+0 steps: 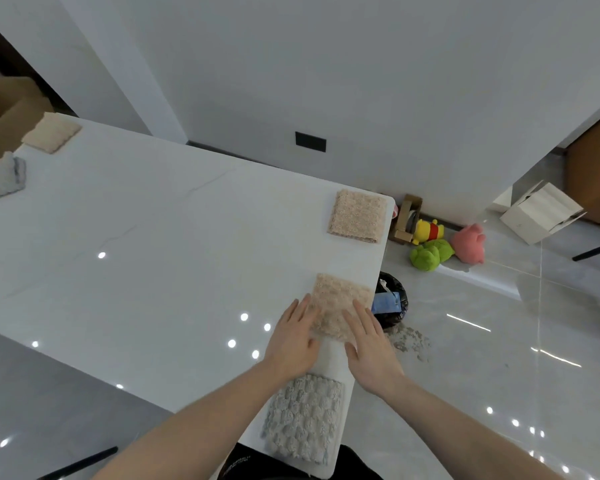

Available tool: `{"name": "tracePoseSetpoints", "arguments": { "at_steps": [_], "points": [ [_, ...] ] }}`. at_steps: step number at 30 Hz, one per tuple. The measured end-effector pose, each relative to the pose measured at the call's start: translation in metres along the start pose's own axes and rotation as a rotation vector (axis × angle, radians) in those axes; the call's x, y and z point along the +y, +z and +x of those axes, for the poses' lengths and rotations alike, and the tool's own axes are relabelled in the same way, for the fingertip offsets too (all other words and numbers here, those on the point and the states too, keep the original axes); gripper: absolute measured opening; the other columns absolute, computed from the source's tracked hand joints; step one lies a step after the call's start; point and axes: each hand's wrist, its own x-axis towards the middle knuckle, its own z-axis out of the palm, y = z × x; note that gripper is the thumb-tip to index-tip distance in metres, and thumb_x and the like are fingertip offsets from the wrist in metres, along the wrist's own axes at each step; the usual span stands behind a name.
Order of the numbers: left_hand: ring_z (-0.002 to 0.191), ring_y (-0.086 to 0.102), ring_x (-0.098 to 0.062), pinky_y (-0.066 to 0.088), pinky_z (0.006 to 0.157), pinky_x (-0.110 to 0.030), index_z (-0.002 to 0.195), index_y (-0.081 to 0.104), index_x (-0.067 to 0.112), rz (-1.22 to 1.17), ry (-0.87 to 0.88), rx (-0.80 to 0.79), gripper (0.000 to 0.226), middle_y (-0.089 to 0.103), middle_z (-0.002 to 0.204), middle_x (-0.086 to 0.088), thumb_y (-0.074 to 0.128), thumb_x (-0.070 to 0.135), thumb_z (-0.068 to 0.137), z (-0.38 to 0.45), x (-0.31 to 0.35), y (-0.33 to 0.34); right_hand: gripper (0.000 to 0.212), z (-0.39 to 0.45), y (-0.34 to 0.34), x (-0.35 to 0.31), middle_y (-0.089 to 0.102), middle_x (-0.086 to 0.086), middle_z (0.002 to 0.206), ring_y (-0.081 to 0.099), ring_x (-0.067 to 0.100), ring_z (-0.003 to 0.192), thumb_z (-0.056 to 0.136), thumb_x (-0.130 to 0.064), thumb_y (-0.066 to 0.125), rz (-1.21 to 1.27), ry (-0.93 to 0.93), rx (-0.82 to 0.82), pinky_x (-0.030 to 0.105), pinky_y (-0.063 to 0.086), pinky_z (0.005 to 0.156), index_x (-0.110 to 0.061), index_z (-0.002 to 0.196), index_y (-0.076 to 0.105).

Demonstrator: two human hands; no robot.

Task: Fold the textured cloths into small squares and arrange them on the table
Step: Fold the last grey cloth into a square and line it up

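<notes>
Both hands lie flat on a folded beige cloth (pixel 340 299) right of the frame's centre, near the white table's (pixel 160 244) right edge: the left hand (pixel 293 341) on its left side, the right hand (pixel 371 348) on its right, fingers straight. Above it lies another beige square (pixel 358 216) at the table's corner; below, a grey folded cloth (pixel 303 419). At upper left sit a third beige cloth (pixel 52 132) and a grey cloth (pixel 1 178). Plush toys (pixel 445 245) lie on the floor at right.

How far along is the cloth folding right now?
Done: a folded beige textured square at the table's far right corner, a folded grey textured square near the person, and another beige square far left. In hand: left hand and right hand press flat a beige cloth. Left: a bunched grey cloth far left.
</notes>
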Motion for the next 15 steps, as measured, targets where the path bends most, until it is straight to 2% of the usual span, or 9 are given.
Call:
{"name": "tracePoseSetpoints", "arguments": {
  "at_steps": [2, 5, 9, 12, 15],
  "points": [
    [0.157, -0.001, -0.017, 0.006, 0.128, -0.033, 0.161, 0.024, 0.031, -0.006, -0.040, -0.017, 0.071, 0.000, 0.171, 0.008, 0.047, 0.017, 0.095, -0.037, -0.012, 0.006, 0.067, -0.034, 0.014, 0.000, -0.006, -0.011, 0.171, -0.004, 0.015, 0.157, 0.104, -0.023, 0.045, 0.017, -0.048, -0.030, 0.031, 0.010, 0.127, -0.031, 0.163, 0.013],
    [0.157, 0.006, -0.018, 0.018, 0.128, -0.040, 0.155, 0.035, 0.035, -0.017, -0.094, -0.009, 0.065, 0.002, 0.171, 0.009, 0.046, 0.022, 0.092, -0.097, -0.032, 0.026, 0.063, -0.076, 0.040, 0.001, 0.002, -0.012, 0.170, 0.004, 0.015, 0.157, 0.103, -0.021, 0.045, 0.056, -0.016, -0.107, 0.033, 0.018, 0.128, -0.033, 0.160, 0.021],
    [0.150, 0.022, -0.018, 0.031, 0.120, -0.035, 0.150, 0.040, 0.039, -0.130, -0.241, 0.022, 0.067, 0.011, 0.168, 0.006, 0.043, 0.025, 0.084, -0.152, -0.024, 0.052, 0.059, -0.100, 0.062, -0.007, 0.012, -0.015, 0.168, 0.013, 0.012, 0.155, 0.101, -0.020, 0.048, 0.120, 0.054, -0.132, 0.026, 0.028, 0.120, -0.033, 0.156, 0.032],
    [0.143, 0.032, -0.024, 0.035, 0.115, -0.031, 0.150, 0.034, 0.040, -0.177, -0.332, -0.089, 0.064, 0.012, 0.164, 0.005, 0.046, 0.024, 0.089, -0.167, -0.020, 0.063, 0.064, -0.103, 0.070, -0.012, 0.015, -0.011, 0.168, 0.015, 0.014, 0.155, 0.098, -0.022, 0.052, 0.092, 0.061, -0.204, 0.026, 0.024, 0.122, -0.033, 0.157, 0.029],
    [0.140, 0.036, -0.022, 0.039, 0.113, -0.033, 0.154, 0.029, 0.038, -0.132, -0.277, -0.224, 0.065, 0.014, 0.165, 0.007, 0.047, 0.031, 0.092, -0.163, -0.024, 0.057, 0.067, -0.098, 0.068, -0.012, 0.016, -0.006, 0.168, 0.018, 0.017, 0.154, 0.099, -0.027, 0.054, 0.059, 0.095, -0.268, 0.028, 0.020, 0.124, -0.029, 0.159, 0.025]
  ]
}}
